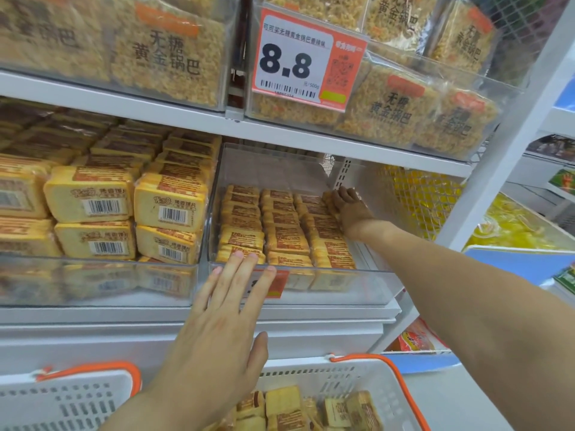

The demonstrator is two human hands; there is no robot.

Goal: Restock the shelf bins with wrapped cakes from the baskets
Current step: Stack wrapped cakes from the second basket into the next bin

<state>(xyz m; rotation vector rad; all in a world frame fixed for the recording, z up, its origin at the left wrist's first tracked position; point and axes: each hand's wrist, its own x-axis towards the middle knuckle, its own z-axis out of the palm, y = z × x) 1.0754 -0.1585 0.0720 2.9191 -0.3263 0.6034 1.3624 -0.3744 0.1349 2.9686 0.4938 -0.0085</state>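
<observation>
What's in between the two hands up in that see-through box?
In the head view, three rows of yellow wrapped cakes lie in the clear plastic bin, between the flat left hand at its front and the right hand at the back right.

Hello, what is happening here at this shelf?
A person is filling a clear shelf bin with wrapped cakes. The right hand reaches deep into the bin and grips cakes at the right end of the back rows. The left hand is flat and open at the bin's front wall, fingertips near the front row. Below, a white basket with orange handles holds more cakes. The bin to the left is already stacked high.
</observation>
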